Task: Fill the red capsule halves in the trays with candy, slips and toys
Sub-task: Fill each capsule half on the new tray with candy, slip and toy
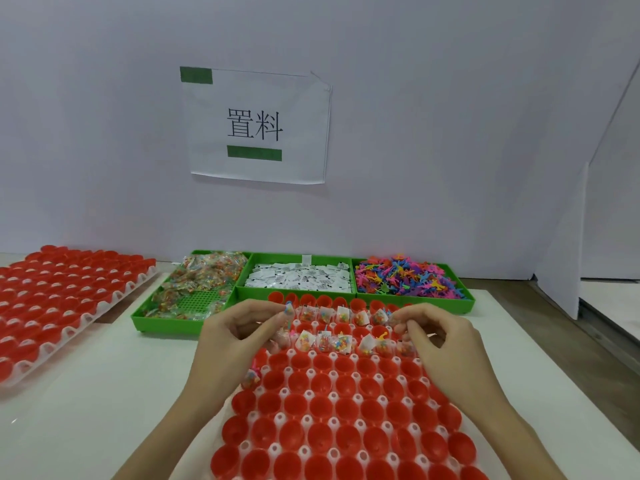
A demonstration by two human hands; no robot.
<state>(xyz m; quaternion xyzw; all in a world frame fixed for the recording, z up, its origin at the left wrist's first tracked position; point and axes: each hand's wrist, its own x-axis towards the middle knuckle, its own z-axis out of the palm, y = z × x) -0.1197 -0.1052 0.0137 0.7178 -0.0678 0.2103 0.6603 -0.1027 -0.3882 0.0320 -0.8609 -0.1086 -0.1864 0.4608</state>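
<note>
A white tray (332, 407) of red capsule halves (301, 403) lies in front of me. Its two far rows hold candy packets (341, 342), white slips and small toys. My left hand (239, 336) hovers over the tray's far left corner and pinches a small candy packet (288, 310) with a blue bit at its fingertips. My right hand (436, 336) is over the far right corner, fingers curled around small clear packets (403, 346). Behind the tray stand three green bins: candy packets (204, 277), white slips (299, 278) and coloured toy figures (408, 275).
A second tray of red capsule halves (62, 303) sits at the left on the white table top (114, 393). A white wall with a paper sign (258, 128) rises behind the bins. A white partition (561, 296) stands at the right, with a wooden strip beside the table.
</note>
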